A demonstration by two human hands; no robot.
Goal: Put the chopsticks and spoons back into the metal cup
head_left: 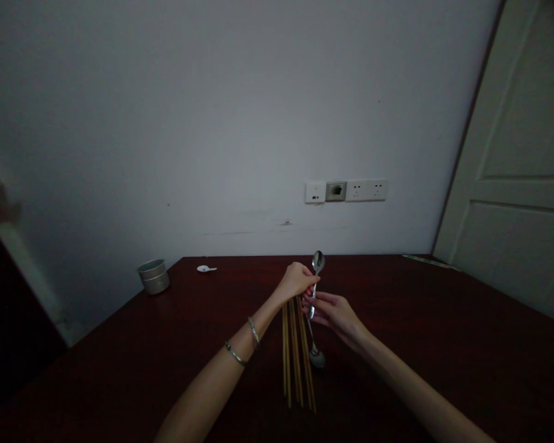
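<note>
In the head view, we hold a metal spoon (pixel 318 263) upright between our two hands above a dark red-brown table (pixel 397 307), its bowl at the top and its handle running down to our fingers. Our left hand (pixel 298 280) comes in from the left with the fingertips pinched together on the spoon's handle, just below the bowl. Our right hand (pixel 331 312) reaches in from the other side, thumb and fingers closed on the lower part of the same handle. Below our hands, a bundle of thin wooden chopsticks (pixel 296 351) fans slightly toward us, tips nearest; their far ends are hidden behind our left hand, and we cannot tell whether its lower fingers grip them. A second metal spoon (pixel 317 357) lies just beside the chopsticks on the right, bowl toward us, its handle running up under our right hand. A small white spoon (pixel 206 269) rests near the table's far edge, and a round metal container (pixel 154 277) stands to its left, well apart from our hands.
</note>
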